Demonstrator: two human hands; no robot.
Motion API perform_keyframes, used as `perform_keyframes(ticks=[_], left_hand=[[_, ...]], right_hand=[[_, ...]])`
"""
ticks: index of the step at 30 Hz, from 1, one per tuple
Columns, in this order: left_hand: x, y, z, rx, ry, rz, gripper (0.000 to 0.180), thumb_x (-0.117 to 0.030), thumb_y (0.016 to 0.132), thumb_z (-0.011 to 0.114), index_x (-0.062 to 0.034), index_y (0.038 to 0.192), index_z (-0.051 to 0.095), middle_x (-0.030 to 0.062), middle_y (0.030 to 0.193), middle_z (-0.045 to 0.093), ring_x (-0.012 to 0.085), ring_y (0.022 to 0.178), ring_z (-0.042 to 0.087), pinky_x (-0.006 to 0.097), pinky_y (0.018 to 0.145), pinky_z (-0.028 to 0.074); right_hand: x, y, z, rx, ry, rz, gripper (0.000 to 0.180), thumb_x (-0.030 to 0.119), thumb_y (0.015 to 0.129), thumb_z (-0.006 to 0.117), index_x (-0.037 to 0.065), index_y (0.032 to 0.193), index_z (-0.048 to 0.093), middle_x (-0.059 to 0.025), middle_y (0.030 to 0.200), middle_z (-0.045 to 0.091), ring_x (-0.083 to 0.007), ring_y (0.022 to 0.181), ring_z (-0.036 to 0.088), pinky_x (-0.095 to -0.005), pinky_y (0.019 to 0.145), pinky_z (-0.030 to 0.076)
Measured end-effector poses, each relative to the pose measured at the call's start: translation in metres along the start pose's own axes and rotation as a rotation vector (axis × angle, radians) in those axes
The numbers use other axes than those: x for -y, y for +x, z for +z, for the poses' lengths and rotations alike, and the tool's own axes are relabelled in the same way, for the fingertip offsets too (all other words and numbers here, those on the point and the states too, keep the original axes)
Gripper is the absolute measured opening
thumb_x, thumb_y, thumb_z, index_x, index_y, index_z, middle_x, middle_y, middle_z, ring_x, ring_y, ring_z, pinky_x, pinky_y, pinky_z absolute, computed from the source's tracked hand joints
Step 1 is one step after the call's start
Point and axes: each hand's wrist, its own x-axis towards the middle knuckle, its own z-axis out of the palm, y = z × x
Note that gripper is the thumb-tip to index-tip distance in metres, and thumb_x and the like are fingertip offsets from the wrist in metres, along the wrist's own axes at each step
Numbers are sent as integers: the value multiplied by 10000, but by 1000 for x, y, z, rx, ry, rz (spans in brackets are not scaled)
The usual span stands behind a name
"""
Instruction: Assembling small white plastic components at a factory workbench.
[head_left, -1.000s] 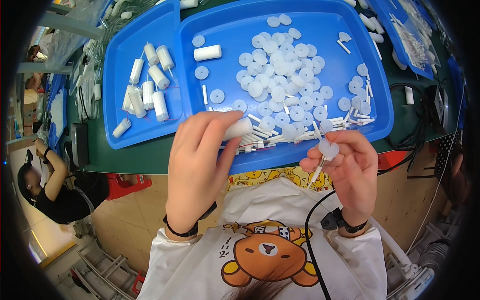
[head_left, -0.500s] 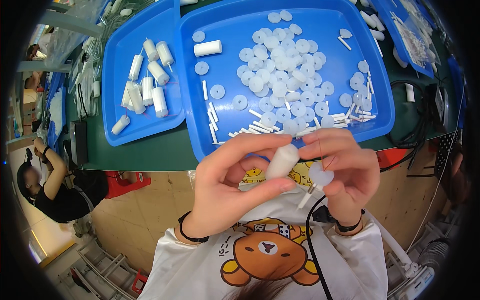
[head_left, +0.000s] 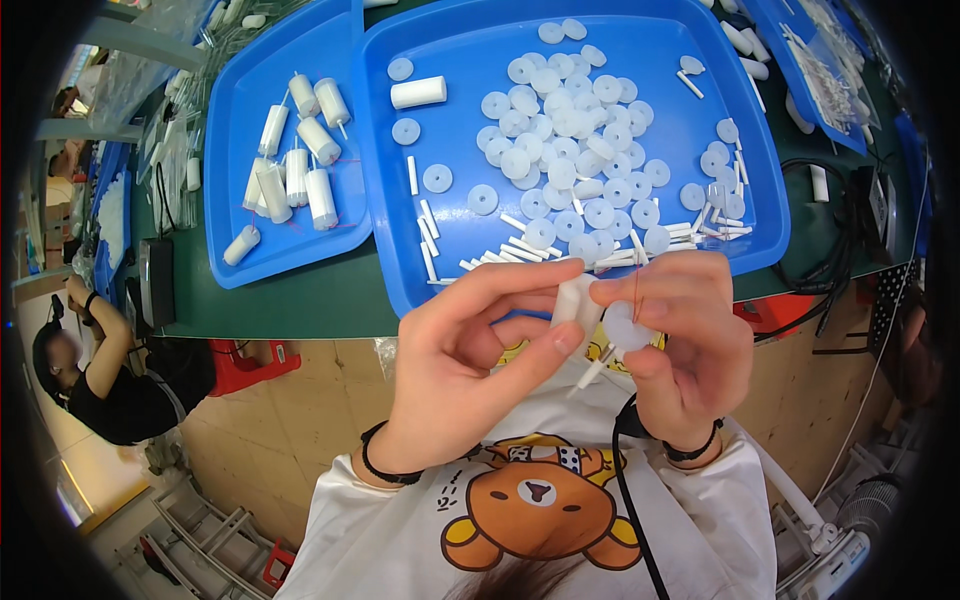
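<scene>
My left hand (head_left: 475, 360) is closed round a white cylinder (head_left: 577, 304), thumb and forefinger pinching it in front of my chest. My right hand (head_left: 690, 345) is closed on a translucent white disc (head_left: 624, 326), with a thin white rod (head_left: 592, 374) sticking out below it and a fine reddish wire (head_left: 637, 282) rising above. The right fingertips touch or nearly touch the cylinder's right side. Both hands are just off the near edge of a large blue tray (head_left: 400, 270) that holds many such discs (head_left: 570, 120) and short white rods (head_left: 520, 250).
Left of it, a second blue tray (head_left: 290, 272) holds several white cylinders (head_left: 318, 140) with wires. One lone cylinder (head_left: 418, 92) lies in the large tray. Black cables (head_left: 815, 250) lie on the green table (head_left: 250, 318) at right. A co-worker (head_left: 110, 380) sits far left.
My right hand has moved slightly left and turned, bringing the disc and rod closer to the cylinder. My left hand has turned the cylinder more upright.
</scene>
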Motion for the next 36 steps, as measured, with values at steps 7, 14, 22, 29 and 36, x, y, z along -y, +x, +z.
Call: perform_keyframes(ticks=[7,14,22,29,36], left_hand=[[2,0,6,9,21,0,351,103,821,598,96,1166,531,137,1111,576,174,997,594,271,816,526],[10,1,14,-64,202,166,324,84,790,627,88,1098,527,151,1070,591,158,956,611,253,770,528],[10,2,11,-68,242,193,253,66,764,662,49,960,502,163,982,630,156,874,637,260,782,527],[16,1,9,-41,430,310,243,23,767,705,57,926,525,191,973,648,174,879,646,269,757,523],[20,0,9,28,344,254,152,32,778,688,46,883,580,190,966,654,229,853,655,300,748,516]], right_hand=[[-4,4,8,-53,-91,-27,416,84,664,785,62,1026,581,-76,898,623,-227,754,546,-306,647,428],[-7,1,12,-63,100,147,313,-27,735,702,14,1016,569,-137,947,601,-237,829,583,-311,726,463],[-2,-4,9,-76,462,356,215,-103,828,562,-43,1028,513,-170,1001,598,-256,954,610,-340,827,482],[-9,-8,5,-78,467,251,338,-87,799,629,-46,1101,482,-186,1044,597,-261,981,608,-350,837,483],[12,-5,-7,119,483,645,515,45,788,696,-66,1233,462,-182,1115,590,-221,1034,578,-326,900,453]])
